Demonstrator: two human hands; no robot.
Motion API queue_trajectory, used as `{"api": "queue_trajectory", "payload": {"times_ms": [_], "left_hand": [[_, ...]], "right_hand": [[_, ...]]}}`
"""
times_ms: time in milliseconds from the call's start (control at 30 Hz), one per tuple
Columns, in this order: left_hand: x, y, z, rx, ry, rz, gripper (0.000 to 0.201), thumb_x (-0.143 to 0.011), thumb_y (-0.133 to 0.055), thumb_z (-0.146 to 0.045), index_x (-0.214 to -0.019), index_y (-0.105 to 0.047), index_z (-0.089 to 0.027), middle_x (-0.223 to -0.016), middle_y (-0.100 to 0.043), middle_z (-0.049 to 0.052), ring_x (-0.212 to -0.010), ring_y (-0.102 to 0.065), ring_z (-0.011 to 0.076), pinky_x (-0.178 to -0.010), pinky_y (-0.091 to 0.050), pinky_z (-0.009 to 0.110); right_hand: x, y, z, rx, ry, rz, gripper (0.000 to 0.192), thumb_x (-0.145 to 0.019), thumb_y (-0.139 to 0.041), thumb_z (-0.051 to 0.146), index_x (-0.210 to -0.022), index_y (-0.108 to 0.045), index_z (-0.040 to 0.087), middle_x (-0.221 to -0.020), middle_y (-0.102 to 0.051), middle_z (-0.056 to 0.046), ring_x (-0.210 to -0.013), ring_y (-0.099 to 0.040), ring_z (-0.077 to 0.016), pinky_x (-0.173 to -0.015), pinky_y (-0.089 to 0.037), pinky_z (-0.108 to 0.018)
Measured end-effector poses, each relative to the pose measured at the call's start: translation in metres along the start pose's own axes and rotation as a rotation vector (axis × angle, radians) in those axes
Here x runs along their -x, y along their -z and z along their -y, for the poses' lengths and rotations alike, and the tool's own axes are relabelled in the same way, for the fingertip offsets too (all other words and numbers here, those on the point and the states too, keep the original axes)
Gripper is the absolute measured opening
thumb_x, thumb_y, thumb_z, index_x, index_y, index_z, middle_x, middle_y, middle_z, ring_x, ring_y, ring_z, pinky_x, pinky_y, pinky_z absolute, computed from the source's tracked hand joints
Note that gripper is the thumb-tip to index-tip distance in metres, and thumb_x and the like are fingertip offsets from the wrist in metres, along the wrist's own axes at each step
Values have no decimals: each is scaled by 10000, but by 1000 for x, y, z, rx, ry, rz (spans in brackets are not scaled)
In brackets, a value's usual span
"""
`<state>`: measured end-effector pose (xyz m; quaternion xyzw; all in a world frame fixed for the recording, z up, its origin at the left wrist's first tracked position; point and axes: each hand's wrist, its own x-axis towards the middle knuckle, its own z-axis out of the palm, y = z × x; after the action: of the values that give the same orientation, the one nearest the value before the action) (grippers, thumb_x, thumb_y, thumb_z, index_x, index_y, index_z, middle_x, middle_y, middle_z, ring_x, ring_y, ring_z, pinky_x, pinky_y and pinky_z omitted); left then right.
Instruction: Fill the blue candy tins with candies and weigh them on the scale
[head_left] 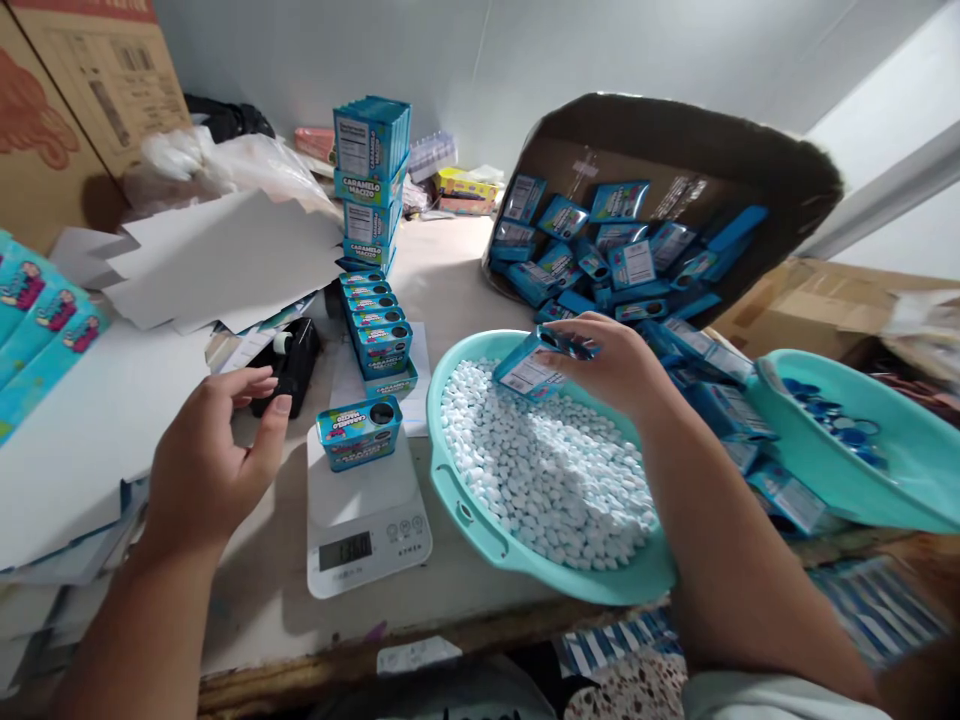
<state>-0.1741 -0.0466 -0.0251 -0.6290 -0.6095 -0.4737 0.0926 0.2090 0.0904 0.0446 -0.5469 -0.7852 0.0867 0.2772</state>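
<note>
My right hand point(611, 365) grips a small blue candy box point(529, 368), tilted over a turquoise basin point(480, 530). The box's lower edge touches the white candies point(540, 480) that fill the basin; its opening is partly hidden by my fingers. My left hand point(214, 450) is held in the air left of the scale, fingers and thumb apart, with nothing in it. On the white kitchen scale point(367, 510) sits another blue candy box point(358, 432), and the scale's display is lit. A black tape dispenser point(296, 365) stands just beyond my left hand.
Behind the scale run a row of blue boxes point(379, 325) and a tall stack point(371, 180). A tipped carton point(675, 140) spills many boxes at the right. Beside it, a second turquoise basin point(915, 450) holds blue caps. White sheets point(225, 260) lie left.
</note>
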Motion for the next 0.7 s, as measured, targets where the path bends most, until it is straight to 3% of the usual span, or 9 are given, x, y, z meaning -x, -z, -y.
{"api": "queue_trajectory", "payload": {"times_ms": [167,333,400,700], "left_hand": [[1,0,0,-46,2,40,266,-955,-592,-375,-1171,-625,-224,-1036,-744,77,-949,-729,261,-830,-571,409],[0,2,-4,-58,-42,68,246,-970,-576,-355,-1163,-616,-207,-1041,-730,87,-964,-724,265,-827,-566,402],[-1,3,-5,-57,-44,63,237,-970,-578,-346,-1159,-615,-208,-1036,-718,89,-946,-716,267,-814,-563,408],[-2,-1,-2,-41,-74,61,222,-973,-580,-321,-1156,-607,-199,-1034,-706,88,-922,-713,246,-818,-573,395]], "right_hand": [[-2,5,-8,69,-107,-112,465,-727,-772,484,-1105,-786,213,-1002,-675,-83,-820,-609,-213,-762,-501,-355],[-6,3,-33,43,-272,150,582,-733,-730,529,-1190,-746,168,-965,-714,-88,-820,-620,-232,-692,-490,-337],[-7,1,-37,21,-286,181,611,-760,-706,536,-1236,-723,152,-989,-725,-95,-819,-633,-230,-687,-496,-333],[-4,3,-3,144,-285,48,451,-861,-644,360,-1256,-728,160,-1150,-713,-124,-926,-615,-227,-839,-480,-355]]}}
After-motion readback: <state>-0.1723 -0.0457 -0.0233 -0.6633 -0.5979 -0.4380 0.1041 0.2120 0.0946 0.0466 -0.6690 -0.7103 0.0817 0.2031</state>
